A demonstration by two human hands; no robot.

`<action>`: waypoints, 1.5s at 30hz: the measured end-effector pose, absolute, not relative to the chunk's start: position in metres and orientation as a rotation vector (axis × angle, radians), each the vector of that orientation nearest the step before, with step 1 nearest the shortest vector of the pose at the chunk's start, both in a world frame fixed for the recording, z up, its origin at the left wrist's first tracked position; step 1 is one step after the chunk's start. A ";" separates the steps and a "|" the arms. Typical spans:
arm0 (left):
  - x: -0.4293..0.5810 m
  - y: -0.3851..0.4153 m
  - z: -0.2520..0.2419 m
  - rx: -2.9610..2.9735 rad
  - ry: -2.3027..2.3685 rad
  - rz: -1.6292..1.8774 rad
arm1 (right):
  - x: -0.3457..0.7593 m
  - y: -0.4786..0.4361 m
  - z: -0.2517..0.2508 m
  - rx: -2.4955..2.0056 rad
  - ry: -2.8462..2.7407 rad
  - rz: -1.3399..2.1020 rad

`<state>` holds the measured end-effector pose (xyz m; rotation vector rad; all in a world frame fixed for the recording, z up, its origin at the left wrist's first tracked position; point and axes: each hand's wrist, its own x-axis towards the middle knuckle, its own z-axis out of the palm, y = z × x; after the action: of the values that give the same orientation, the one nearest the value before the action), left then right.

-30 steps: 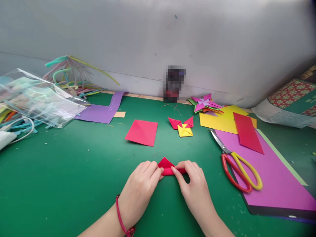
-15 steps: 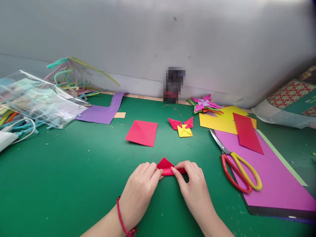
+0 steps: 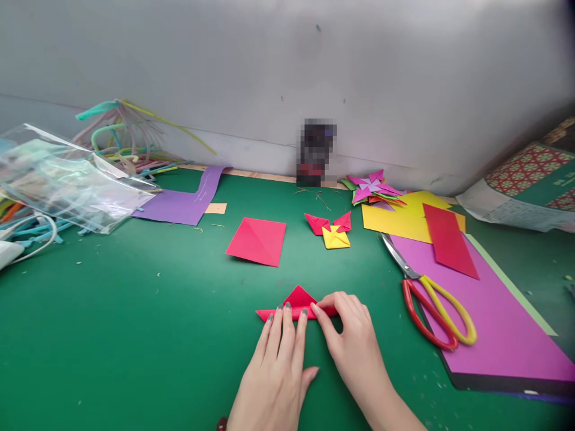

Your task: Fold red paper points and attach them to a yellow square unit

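Note:
A red sheet of origami paper lies on the green table in front of me, its lower edge folded up into a band with a triangular point above. My left hand rests flat on the band, fingers stretched out and thumb apart. With thumb and fingers, my right hand pinches the right part of the same paper. Beyond my hands lie a creased red square of paper and a folded piece with two red points and a yellow square.
At right, scissors with red and yellow handles lie on purple paper. Yellow paper, a red strip and folded paper stars sit behind. At left are a clear plastic bag, pipe cleaners and cut purple paper.
My left hand has let go of its pinch, moved down and spread its fingers flat on the fold, uncovering the paper's left tip. The right hand stays in place.

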<state>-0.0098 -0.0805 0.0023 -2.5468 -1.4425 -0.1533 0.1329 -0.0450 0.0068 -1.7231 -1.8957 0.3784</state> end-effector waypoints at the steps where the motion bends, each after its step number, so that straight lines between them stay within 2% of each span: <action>1: -0.010 -0.080 0.002 -2.555 -1.448 -0.148 | 0.133 -0.045 0.007 -1.724 -1.890 0.386; 45: -0.009 -0.074 0.011 -2.587 -1.466 -0.249 | 0.136 -0.047 0.003 -1.796 -1.760 0.477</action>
<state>-0.0086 -0.0739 0.0107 -2.5872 -1.4664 -0.2490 0.1364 -0.0466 0.0028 -1.7963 -1.7605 0.4772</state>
